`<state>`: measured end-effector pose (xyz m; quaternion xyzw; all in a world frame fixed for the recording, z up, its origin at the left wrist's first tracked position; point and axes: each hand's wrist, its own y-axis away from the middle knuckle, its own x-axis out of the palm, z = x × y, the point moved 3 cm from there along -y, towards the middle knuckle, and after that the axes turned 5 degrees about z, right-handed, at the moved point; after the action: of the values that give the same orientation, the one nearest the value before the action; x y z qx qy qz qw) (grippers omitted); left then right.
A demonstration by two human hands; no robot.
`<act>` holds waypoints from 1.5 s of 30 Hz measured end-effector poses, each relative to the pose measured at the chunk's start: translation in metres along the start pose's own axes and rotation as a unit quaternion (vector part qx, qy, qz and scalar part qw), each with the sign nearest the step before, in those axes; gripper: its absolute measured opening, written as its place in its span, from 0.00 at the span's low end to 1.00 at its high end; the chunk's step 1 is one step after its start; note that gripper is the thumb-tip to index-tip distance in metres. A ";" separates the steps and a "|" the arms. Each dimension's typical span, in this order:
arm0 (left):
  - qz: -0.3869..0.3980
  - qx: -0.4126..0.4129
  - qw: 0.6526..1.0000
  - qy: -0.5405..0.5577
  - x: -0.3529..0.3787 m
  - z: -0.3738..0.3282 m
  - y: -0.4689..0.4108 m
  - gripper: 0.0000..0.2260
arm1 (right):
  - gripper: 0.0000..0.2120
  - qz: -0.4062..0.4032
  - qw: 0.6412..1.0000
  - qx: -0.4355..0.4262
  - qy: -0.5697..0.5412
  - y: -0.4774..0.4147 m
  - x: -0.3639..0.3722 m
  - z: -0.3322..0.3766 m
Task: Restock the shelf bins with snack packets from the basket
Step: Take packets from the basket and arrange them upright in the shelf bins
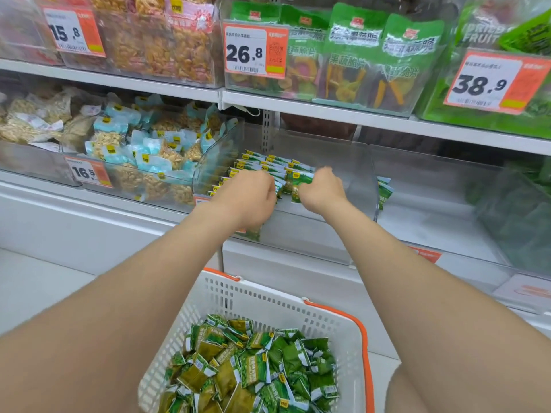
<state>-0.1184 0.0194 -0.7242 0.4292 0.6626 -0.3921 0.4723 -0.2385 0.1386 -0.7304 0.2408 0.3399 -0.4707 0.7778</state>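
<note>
- Currently, restocking is under way and, by judgement, well short of complete.
- Work done: the clear plastic shelf bin [313, 234] holds several tidy rows of small green-and-white foil snack packets [262, 163], standing on edge with the yellow label corners uppermost. The rows fill the left portion of the bin only.
- Work left: the right portion of the bin shows only its transparent floor and walls. The white perforated plastic basket [268, 296] with an orange handle, directly below and in front of the bin, carries a deep loose heap of matching packets [253, 371].
- Left hand [250, 198]: reaches over the front wall of the bin, back of the hand upward, fingers curled down at the near ends of the rows. The fingertips are hidden, so it cannot be told whether this hand pinches a packet or merely presses the rows together.
- Right hand [320, 189]: inside the bin at the right end of the rows, fingers curled, pinching a single packet [301, 182] held upright against the last row.
- Packet appearance: flat, pillow-shaped sachets, glossy green faces, white crimped ends; those in the basket lie jumbled at all angles.
- Left of the bin, a neighbouring clear bin [143, 162] holds pale blue packets. Above the bin, a shelf carries large green bags [351, 55].
</note>
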 end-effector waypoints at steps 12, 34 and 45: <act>0.073 0.043 0.996 -0.034 0.023 0.024 -0.028 0.17 | 0.20 -0.008 0.987 0.046 0.153 -0.073 0.022 -0.003; 0.086 -0.005 0.996 -0.029 0.016 0.012 -0.015 0.13 | 0.21 0.197 0.955 -0.009 0.222 -0.058 0.035 0.004; -0.107 -0.011 0.994 -0.017 -0.012 -0.009 0.023 0.08 | 0.13 -0.025 0.959 -0.199 0.198 0.019 0.001 0.015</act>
<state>-0.0968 0.0324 -0.7131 0.3442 0.7009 -0.4398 0.4437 -0.2164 0.1360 -0.7197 0.1610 0.5799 -0.3556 0.7151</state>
